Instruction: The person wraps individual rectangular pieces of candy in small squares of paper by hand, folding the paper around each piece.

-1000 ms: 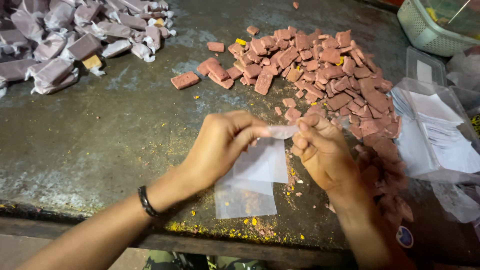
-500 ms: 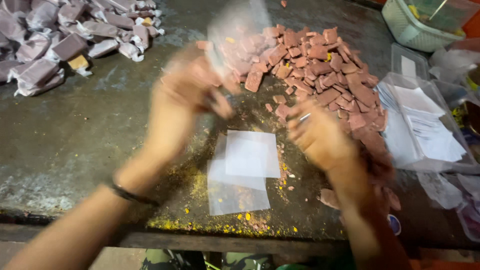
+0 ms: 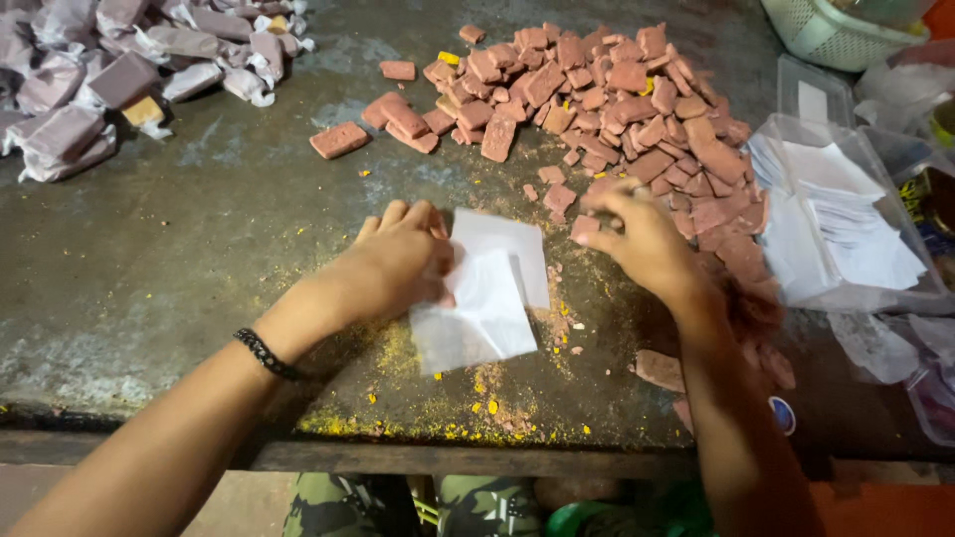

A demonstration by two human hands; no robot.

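Both hands have dropped from mid-air to the table. Left hand, a black bracelet at its wrist, lies palm-down, fingers pressing the white sheets flat near the table's front edge. Right hand pinches a reddish-brown block at the edge of the block pile. Clear bag of white sheets sits right. Wrapped pale blocks are heaped far left; a green basket far right.

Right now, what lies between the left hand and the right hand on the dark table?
In the head view, thin white translucent wrapper sheets lie between left hand and right hand, with reddish crumbs beside them.
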